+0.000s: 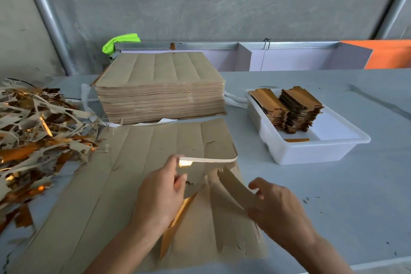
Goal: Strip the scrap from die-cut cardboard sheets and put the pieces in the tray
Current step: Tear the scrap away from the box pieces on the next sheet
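Note:
A brown die-cut cardboard sheet [138, 173] lies flat on the table in front of me. My left hand [160, 193] grips a bent-up part of the sheet [213, 151] by its edge, and a gold underside shows below it. To the right, my right hand [278, 204] pinches a curved brown strip [235, 187] that is torn partly loose from the sheet. At the right stands a white plastic tray [311, 151] with two stacks of stripped pieces [293, 109] and one loose gold piece inside.
A thick stack of uncut sheets [160, 87] sits behind the working sheet. A heap of brown and gold scrap strips [37, 131] covers the table's left side. The grey table [333, 207] ends at a low rail and a concrete wall.

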The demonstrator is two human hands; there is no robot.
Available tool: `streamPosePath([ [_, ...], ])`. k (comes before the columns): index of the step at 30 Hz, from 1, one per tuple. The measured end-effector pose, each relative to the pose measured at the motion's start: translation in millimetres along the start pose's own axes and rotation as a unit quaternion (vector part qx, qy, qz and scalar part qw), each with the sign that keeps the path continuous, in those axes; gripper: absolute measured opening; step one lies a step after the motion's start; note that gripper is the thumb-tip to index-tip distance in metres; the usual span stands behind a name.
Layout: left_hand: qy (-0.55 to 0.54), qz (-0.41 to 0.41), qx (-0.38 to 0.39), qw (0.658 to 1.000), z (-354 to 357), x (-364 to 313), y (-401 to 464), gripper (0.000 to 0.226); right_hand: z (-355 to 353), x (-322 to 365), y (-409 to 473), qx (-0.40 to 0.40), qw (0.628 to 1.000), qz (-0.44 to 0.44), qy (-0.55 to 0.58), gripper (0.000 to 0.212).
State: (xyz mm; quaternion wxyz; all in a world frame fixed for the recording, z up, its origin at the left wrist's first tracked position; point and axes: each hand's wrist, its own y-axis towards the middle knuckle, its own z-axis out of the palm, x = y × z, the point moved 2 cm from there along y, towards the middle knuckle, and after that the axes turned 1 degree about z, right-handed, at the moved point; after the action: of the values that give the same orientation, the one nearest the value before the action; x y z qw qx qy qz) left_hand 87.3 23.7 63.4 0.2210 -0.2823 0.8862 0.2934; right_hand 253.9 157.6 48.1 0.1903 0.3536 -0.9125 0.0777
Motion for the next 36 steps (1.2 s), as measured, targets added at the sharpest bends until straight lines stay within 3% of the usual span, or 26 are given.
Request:
streamPosePath([
  [3,0.080,0.059,0.040,0.994,-1.0,-6.6,-3.5,0.074,4.2,20.4,11.6,-0.025,0.997,-0.053,-0.040,0.035],
  [5,0.158,0.151,-0.021,0.976,-1.0,-12.2,-3.8,0.097,9.5,29.9,18.9,-0.034,0.996,-0.083,-0.026,0.019],
  [8,0.262,0.316,-0.109,0.905,2.3,-26.4,-1.3,0.091,16.0,41.5,27.1,-0.048,0.993,-0.109,-0.011,0.011],
  [10,0.306,0.375,-0.074,0.872,8.8,-34.8,1.2,0.086,18.3,47.2,28.1,-0.052,0.990,-0.134,-0.003,0.017],
  [12,0.321,0.390,-0.019,0.863,12.4,-38.9,6.0,0.087,19.8,49.7,28.8,-0.056,0.987,-0.153,0.004,0.020],
  [14,0.298,0.383,0.026,0.874,8.8,-44.4,13.8,0.064,18.6,48.9,29.4,-0.054,0.988,-0.139,0.028,0.022],
  [16,0.279,0.337,0.095,0.894,7.3,-45.9,21.2,0.032,15.8,48.2,29.0,-0.059,0.987,-0.134,0.062,0.021],
  [19,0.158,0.184,0.164,0.956,9.7,-24.4,31.3,0.024,9.1,43.7,28.0,-0.037,0.982,-0.112,0.145,0.027],
  [22,0.013,0.062,0.157,0.985,4.2,1.8,42.0,0.022,-0.7,29.2,30.7,0.031,0.976,-0.052,0.209,0.021],
  [26,-0.162,-0.104,0.099,0.976,-7.0,30.4,50.2,0.026,-9.9,6.5,32.5,0.100,0.951,0.024,0.293,0.016],
  [29,-0.348,-0.216,-0.014,0.912,-16.3,42.6,53.3,0.024,-13.3,-4.5,34.3,0.112,0.920,0.075,0.369,0.014],
  [32,-0.570,-0.299,-0.056,0.763,-22.4,42.9,58.9,0.016,-10.3,-10.3,38.7,0.106,0.883,0.138,0.437,0.013],
  [34,-0.681,-0.305,-0.069,0.662,-21.6,42.2,63.5,0.012,-5.1,-11.4,41.2,0.100,0.857,0.171,0.476,0.013],
  [36,-0.714,-0.271,-0.066,0.642,-23.1,36.6,66.7,0.012,-0.6,-12.8,43.1,0.090,0.833,0.194,0.511,0.013],
])
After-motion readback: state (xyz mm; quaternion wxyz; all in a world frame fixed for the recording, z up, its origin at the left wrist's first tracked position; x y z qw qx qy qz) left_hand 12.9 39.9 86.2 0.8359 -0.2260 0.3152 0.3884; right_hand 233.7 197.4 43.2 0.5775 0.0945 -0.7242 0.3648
